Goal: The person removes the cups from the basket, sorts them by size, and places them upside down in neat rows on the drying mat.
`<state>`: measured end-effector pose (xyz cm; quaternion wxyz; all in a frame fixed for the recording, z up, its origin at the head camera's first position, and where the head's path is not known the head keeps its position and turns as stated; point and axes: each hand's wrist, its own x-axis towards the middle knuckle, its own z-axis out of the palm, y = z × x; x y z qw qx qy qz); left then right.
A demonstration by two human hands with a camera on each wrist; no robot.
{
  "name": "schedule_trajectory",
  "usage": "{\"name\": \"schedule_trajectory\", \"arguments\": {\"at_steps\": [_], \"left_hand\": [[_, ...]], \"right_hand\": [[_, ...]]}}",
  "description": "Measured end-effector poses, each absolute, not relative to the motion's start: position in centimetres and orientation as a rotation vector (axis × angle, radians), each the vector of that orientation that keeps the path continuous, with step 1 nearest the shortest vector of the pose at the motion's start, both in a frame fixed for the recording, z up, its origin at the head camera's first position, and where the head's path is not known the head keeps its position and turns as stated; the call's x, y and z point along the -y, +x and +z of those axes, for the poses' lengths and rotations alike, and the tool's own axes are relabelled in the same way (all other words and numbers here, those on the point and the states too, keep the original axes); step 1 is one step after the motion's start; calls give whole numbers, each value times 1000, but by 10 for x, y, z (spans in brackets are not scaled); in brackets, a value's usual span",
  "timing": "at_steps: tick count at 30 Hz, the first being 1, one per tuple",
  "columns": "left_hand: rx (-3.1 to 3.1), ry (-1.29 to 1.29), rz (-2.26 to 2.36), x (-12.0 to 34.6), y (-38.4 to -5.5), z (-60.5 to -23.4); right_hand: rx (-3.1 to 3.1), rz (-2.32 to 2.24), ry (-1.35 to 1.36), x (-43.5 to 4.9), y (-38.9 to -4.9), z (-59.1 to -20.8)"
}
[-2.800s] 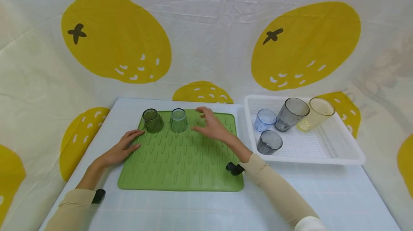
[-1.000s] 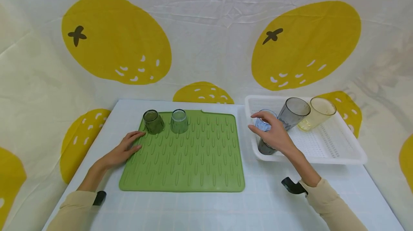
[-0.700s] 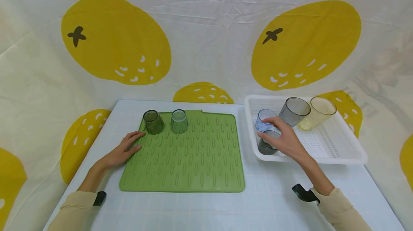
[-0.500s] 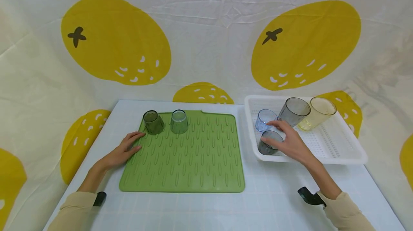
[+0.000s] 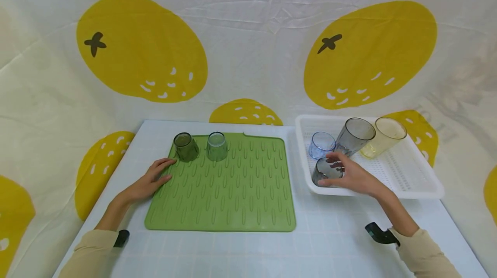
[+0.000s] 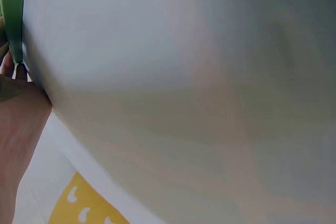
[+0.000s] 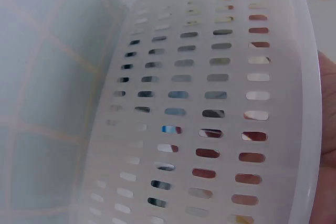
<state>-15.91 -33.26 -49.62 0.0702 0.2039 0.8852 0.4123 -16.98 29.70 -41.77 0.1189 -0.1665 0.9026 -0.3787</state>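
Note:
My right hand (image 5: 355,177) is at the small grey glass (image 5: 323,173) in the front left corner of the white basket (image 5: 388,193). Its thumb lies on the near side and its fingers curl over the far side, gripping the glass. In the right wrist view the slotted basket wall (image 7: 286,103) hides the glass and most of that hand. My left hand (image 5: 145,181) rests with relaxed fingers on the left edge of the green ribbed mat (image 5: 221,200). Upside down at the mat's back left stand a dark green glass (image 5: 187,148) and a pale green-blue glass (image 5: 217,148).
A small blue glass (image 5: 320,146) stands behind the grey one in the basket. To its right, a tall grey glass (image 5: 354,137) and a tall yellow glass (image 5: 382,140) lean to the right. A patterned cloth (image 5: 252,53) hangs behind the white table (image 5: 217,256).
My right hand has gone from the mat, beside the pale glass, rightward to the basket. It passed the blue glass and came down around the small grey glass. The left hand stays put.

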Motion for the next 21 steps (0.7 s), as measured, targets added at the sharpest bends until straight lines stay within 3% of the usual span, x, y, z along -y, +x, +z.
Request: {"name": "schedule_trajectory", "arguments": {"at_steps": [21], "left_hand": [[-2649,618,1263,335,-160,-500]], "right_hand": [[-2489,-1064,-600,-309,-186,-425]]}}
